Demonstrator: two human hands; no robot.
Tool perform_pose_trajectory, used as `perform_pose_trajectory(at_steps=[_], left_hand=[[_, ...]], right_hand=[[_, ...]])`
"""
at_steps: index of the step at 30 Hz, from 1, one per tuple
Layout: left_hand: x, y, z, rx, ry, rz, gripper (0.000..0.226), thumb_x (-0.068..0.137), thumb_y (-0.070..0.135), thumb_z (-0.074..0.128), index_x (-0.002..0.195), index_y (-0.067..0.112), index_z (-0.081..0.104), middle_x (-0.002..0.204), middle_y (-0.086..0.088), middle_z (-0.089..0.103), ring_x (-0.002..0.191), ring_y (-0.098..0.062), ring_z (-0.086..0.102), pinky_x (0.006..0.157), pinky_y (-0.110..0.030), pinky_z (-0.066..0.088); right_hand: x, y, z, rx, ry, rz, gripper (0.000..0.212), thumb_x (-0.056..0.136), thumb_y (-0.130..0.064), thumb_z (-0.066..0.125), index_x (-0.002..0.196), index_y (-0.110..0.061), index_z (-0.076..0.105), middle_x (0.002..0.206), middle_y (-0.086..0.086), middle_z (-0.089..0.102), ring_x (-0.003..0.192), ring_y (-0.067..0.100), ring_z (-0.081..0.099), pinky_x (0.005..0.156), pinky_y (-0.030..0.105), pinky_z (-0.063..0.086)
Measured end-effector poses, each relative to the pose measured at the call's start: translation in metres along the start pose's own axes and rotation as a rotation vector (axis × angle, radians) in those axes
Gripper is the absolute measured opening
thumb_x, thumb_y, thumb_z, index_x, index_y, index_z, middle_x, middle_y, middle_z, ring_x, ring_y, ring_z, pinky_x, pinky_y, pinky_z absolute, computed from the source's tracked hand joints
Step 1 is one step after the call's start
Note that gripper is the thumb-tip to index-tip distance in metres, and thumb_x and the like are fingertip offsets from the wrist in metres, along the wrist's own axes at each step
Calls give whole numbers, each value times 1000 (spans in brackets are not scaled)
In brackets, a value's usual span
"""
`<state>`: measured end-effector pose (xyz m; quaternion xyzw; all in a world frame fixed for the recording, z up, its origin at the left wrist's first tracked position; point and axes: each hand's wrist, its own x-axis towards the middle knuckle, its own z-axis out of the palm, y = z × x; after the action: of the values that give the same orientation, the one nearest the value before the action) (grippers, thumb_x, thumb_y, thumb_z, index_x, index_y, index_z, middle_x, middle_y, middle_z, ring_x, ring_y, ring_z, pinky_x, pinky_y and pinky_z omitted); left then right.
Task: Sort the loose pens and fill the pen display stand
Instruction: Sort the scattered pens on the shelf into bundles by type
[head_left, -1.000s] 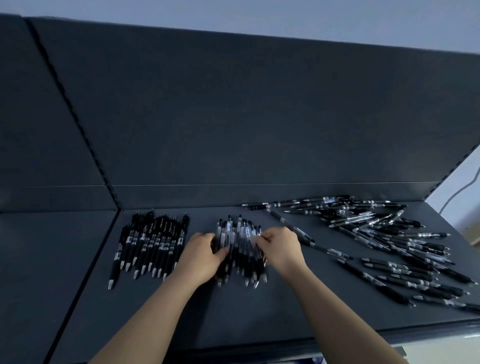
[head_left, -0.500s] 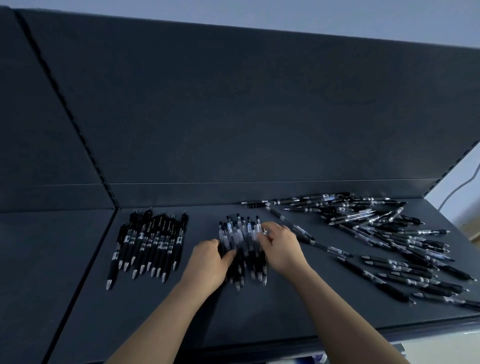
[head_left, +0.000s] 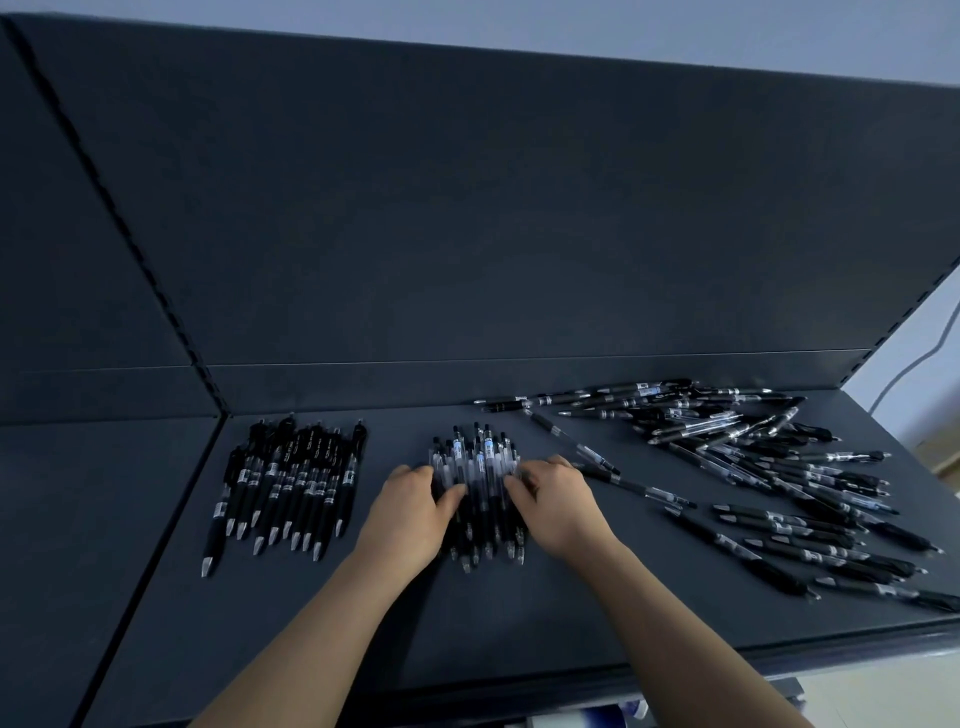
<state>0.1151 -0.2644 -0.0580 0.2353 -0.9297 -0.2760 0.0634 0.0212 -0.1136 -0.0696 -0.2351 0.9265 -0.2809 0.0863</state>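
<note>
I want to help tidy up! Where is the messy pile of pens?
In the head view, the messy pile of pens sprawls across the right side of the dark shelf, to the right of the middle bundle.

Partly hidden under left hand (head_left: 410, 512) and right hand (head_left: 558, 506): middle pen bundle (head_left: 475, 480). Cropped at right front corner of shelf (head_left: 519, 623): loose pens (head_left: 930, 601).
</note>
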Motion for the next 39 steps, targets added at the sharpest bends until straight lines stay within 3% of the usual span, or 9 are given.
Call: perform_pose_trajectory(at_steps=[3,10,15,19,24,29,33,37,39], left_hand=[[0,1,1,14,-21,9,49,95,46,49,121,4,57,113,-8,55,97,-19,59,82,-25,46],[3,0,-3,121,18,19,48,97,47,43,118,6,58,101,-3,53,86,-14,55,78,-23,46],[7,19,0,181,138,170,42,97,42,45,121,11,60,112,-4,58,105,-22,52,88,-31,47],[18,55,9,176,188,404,31,94,32,55,116,12,66,109,-2,62,101,-25,54,86,-36,47],[42,102,36,261,87,541,29,96,20,50,123,18,61,120,4,59,109,-22,49,92,-35,42],[72,132,60,426,-49,570,48,89,-3,48,126,24,60,123,5,56,111,-20,45,94,-29,38],[89,149,69,603,-121,532,36,88,1,53,110,27,66,116,7,58,108,-19,46,90,-28,38],[98,160,77,574,-174,462,16,89,13,60,97,27,62,105,11,62,106,-15,47,83,-27,36],[99,171,82,538,-197,458,9,91,21,60,98,27,59,104,12,62,106,-14,48,80,-27,34]], right_hand=[[-3,-5,-3,-22,-27,3,38,96,-32,48,62,-22,34,79,4,49,84,25,52,67,32,38],[-9,1,-18,-114,-19,-17,25,98,-34,46,86,-14,54,99,5,55,95,25,58,73,34,47],[-14,13,-42,-184,72,-72,39,99,-33,45,126,-8,57,124,6,56,115,27,50,91,34,43],[-14,37,-71,-234,166,-80,35,97,-30,49,122,-8,60,128,2,58,117,25,51,90,32,42],[-12,80,-112,-273,193,-64,36,97,-23,51,129,-9,57,135,2,56,123,24,49,99,31,38],[2,135,-148,-308,191,-1,35,94,-13,47,127,-15,60,134,-3,57,119,23,53,90,29,43],[16,178,-168,-350,157,62,37,87,2,47,115,-14,65,123,0,61,113,24,57,82,32,49],[29,208,-181,-333,79,72,61,86,8,41,136,-24,53,133,2,50,123,25,46,93,33,44],[35,217,-183,-322,5,65,62,89,5,39,141,-27,45,135,4,42,128,26,36,97,35,42]])
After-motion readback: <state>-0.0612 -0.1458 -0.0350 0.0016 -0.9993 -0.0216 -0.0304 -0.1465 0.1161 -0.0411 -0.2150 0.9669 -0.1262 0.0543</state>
